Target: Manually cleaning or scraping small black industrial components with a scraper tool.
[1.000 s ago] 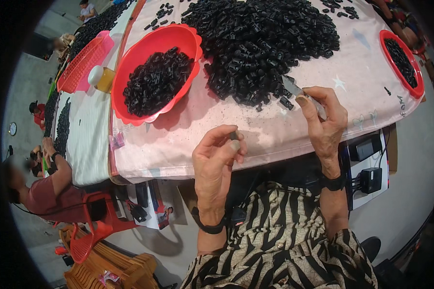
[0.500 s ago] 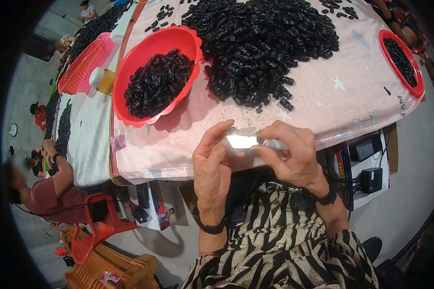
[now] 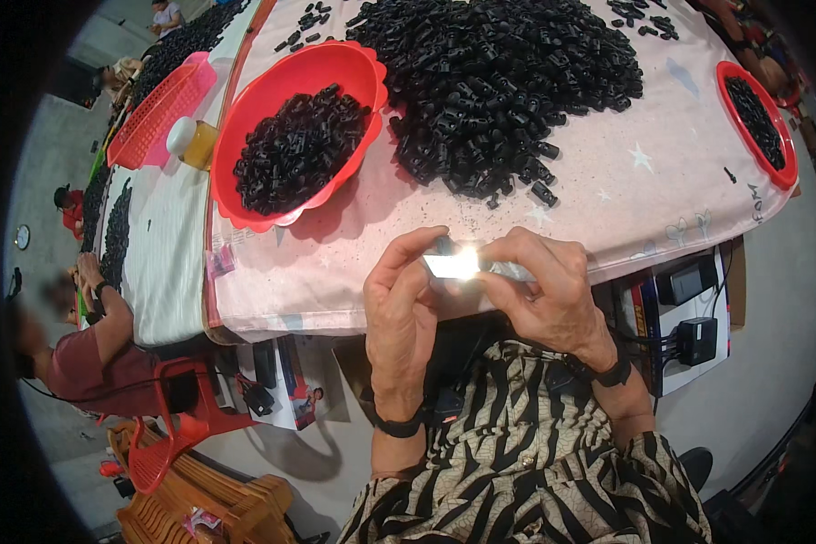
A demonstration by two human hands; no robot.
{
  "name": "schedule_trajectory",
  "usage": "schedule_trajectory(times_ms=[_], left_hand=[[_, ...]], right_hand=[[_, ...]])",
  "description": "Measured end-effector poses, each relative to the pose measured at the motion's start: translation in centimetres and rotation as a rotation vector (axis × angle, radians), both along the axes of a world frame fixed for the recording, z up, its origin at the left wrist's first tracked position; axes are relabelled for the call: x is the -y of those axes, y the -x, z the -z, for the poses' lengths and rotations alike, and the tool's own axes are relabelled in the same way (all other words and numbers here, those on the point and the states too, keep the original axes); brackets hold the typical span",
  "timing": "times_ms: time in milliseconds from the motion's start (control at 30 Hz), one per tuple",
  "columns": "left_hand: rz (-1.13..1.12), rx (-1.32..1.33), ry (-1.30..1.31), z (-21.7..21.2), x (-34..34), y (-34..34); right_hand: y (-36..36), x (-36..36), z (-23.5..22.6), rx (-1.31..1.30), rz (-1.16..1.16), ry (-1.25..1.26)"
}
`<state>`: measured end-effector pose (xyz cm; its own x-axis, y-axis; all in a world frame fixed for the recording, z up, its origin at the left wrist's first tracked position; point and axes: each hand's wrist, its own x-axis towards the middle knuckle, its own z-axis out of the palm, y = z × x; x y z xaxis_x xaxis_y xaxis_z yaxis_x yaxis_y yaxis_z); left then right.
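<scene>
In front of my chest, over the near table edge, my right hand pinches a shiny silver flat piece between thumb and fingers. Strong glare hides its exact kind. Fingers of my left hand close around the other end, and a small dark piece shows at the index fingertip. Both wrists wear dark bands. Beyond my hands lies a large heap of small black plastic parts, which look like cord locks. A red scalloped bowl at left holds more of them.
A smaller red bowl of black parts stands at far right. On the left are a yellow jar, a pink basket and a small pink packet. A person in a dark red shirt sits left by a red chair.
Both hands stay nearly in place. The silver piece has tilted slightly, with a brighter glare near my right fingertips, and the dark piece by my left fingertip now shows.
</scene>
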<state>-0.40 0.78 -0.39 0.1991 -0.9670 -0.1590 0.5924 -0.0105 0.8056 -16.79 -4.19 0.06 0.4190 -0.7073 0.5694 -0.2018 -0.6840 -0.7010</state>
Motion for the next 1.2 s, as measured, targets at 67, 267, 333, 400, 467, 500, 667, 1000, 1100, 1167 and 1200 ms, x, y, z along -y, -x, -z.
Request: schedule_trajectory(times_ms=[67,267,333,400,467,500,667,1000,1100,1167,1200], left_hand=[[0.004,-0.015,0.005,0.0,0.0,0.0],[0.016,-0.031,0.024,0.2,-0.1,-0.2],[0.013,-0.016,0.01,0.1,0.0,-0.1],[0.019,-0.008,0.015,0.3,0.0,-0.2],[0.026,0.001,0.02,0.3,-0.1,-0.1],[0.013,-0.005,0.006,0.2,0.0,-0.1],[0.03,-0.022,0.016,-0.2,0.0,0.0],[0.028,-0.006,0.014,-0.3,0.0,0.5],[0.011,-0.07,0.019,-0.6,0.2,0.8],[0.005,-0.099,0.021,-0.5,0.2,0.7],[0.006,-0.083,0.019,-0.3,0.2,0.6]], right_hand=[[-0.1,0.0,0.0,0.0,0.003,0.007],[-0.4,-0.1,0.1,-0.005,0.01,0.025],[-0.5,-0.1,0.1,0.001,0.027,0.009],[-0.7,-0.1,0.1,0.022,0.026,0.01],[-0.9,-0.1,0.2,0.043,0.026,0.012],[-1.0,-0.1,0.1,0.041,0.034,0.004],[-1.2,-0.1,0.5,0.011,0.042,0.035],[-1.5,0.8,0.9,0.108,0.089,0.034],[-0.8,1.2,0.8,0.123,0.133,-0.012],[-0.1,1.5,0.7,0.131,0.182,-0.055],[0.2,1.6,0.6,0.131,0.178,-0.008]])
